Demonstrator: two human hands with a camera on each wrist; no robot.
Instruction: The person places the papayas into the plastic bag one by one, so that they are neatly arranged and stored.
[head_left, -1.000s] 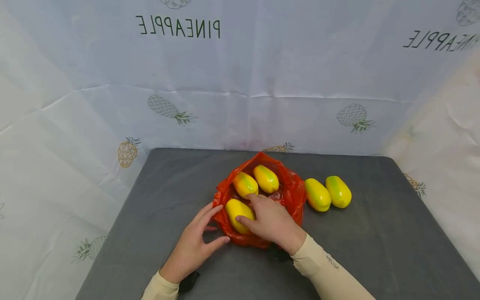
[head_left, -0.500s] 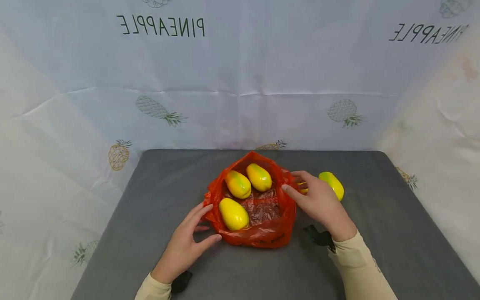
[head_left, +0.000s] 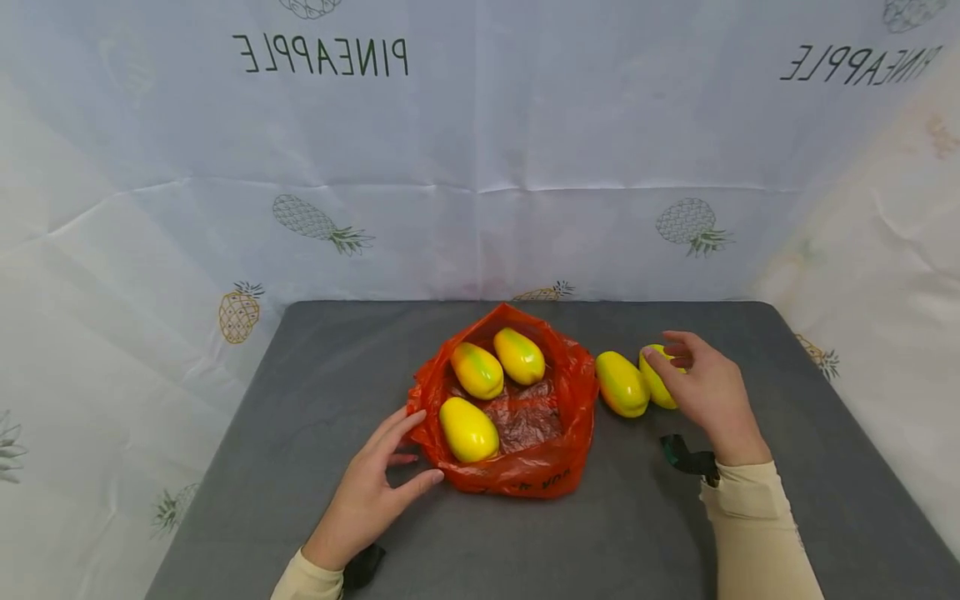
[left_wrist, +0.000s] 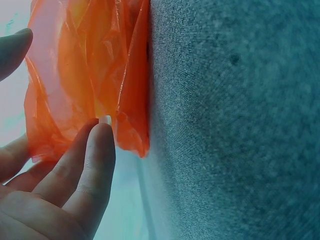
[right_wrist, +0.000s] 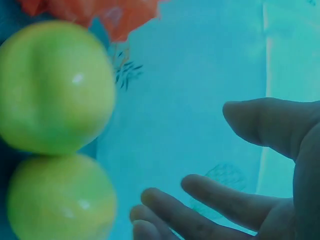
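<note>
A red plastic bag [head_left: 577, 417] stands with its mouth spread wide on the table. Inside it lie three yellow-green papaya-like fruits, one at the front left [head_left: 469, 430] and two behind it. My left hand [head_left: 371, 492] is at the bag's left side; in the left wrist view its fingertips touch the orange-looking plastic [left_wrist: 85, 75]. Two more such fruits lie side by side right of the bag, the nearer fruit [head_left: 622, 385] beside the bag's edge. Over the outer fruit [head_left: 654, 379] hovers my right hand [head_left: 708, 396], thumb and fingers spread, holding nothing.
The grey table [head_left: 337, 350] reaches back to a pale cloth [head_left: 420, 250] printed with pineapples. Similar cloth hangs at both sides. A dark strap [head_left: 686, 458] sits at the right wrist.
My right hand has come out of the bag and moved right, over the outer fruit. One fruit stays behind at the bag's front left. The left hand stays at the bag's side.
</note>
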